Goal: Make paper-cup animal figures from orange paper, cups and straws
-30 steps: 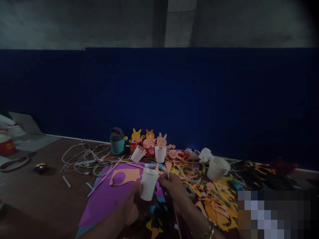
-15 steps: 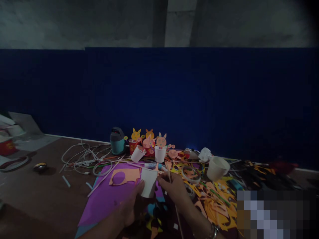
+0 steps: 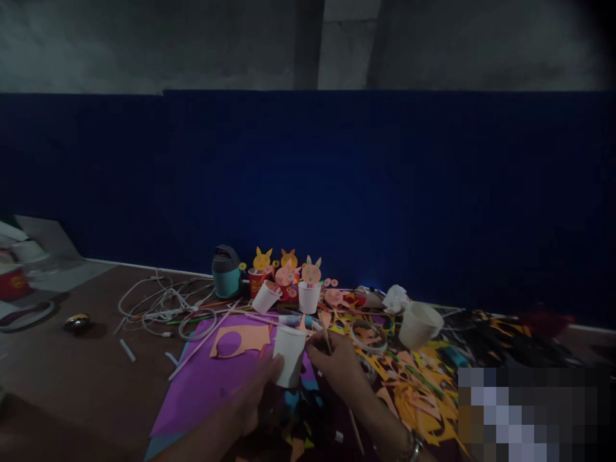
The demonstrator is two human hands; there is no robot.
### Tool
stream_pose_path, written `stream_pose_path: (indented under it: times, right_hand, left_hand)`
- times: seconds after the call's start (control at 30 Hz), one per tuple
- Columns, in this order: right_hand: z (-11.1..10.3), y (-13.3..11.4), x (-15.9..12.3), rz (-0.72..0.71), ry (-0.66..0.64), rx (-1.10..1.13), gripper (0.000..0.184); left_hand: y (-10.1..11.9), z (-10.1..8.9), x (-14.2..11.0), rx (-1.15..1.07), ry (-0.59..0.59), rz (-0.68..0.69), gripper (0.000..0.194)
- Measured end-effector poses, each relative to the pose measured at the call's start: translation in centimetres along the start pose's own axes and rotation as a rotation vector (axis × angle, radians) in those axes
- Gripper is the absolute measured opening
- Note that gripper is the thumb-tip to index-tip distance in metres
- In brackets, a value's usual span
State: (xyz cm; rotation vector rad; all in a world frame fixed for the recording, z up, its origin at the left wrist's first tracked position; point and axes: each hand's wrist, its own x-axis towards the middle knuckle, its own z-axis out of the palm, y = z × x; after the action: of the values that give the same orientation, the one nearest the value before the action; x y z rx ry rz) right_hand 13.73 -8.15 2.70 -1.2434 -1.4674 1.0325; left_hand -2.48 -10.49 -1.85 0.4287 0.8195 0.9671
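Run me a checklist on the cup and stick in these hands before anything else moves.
1. White paper cup held by the left hand: ok.
2. Thin stick held in the right hand: ok.
3. Inside of the held cup seen to be bare: cannot tell, the view doesn't show down into it.
4. Right fingertips clear of the held cup: cannot tell, they are very close to it.
5. Area beside the right forearm free of clutter: not ok, yellow paper scraps lie there.
6. Decorated cups behind all upright: not ok, one white cup leans.
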Motion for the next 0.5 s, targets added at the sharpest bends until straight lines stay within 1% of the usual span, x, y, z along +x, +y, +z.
stream_pose_path:
  times: [0.07, 0.23, 0.4, 0.5]
  right_hand:
    - [-0.18, 0.09, -0.09, -0.059, -0.018, -0.071, 0.012]
    - [-0.54, 0.33, -0.21, -0.313, -0.011, -0.272, 0.01]
    - [-0.66, 0.22, -0.35, -0.48, -0.002, -0.398, 0.013]
    - [-0.75, 0.33, -0.49, -0.561, -0.036, -0.473, 0.014]
  left_hand:
    - [-0.16, -0.22, 0.17, 0.014, 0.007, 0.002, 0.039]
    - [-0.43, -0.45, 0.46, -0.042, -0.086, -0.007, 0.037]
    - [-0.21, -0.16, 0.37, -0.064, -0.122, -0.003, 0.04]
    - [-0.05, -0.19, 0.63, -0.115, -0.127, -0.076, 0.04]
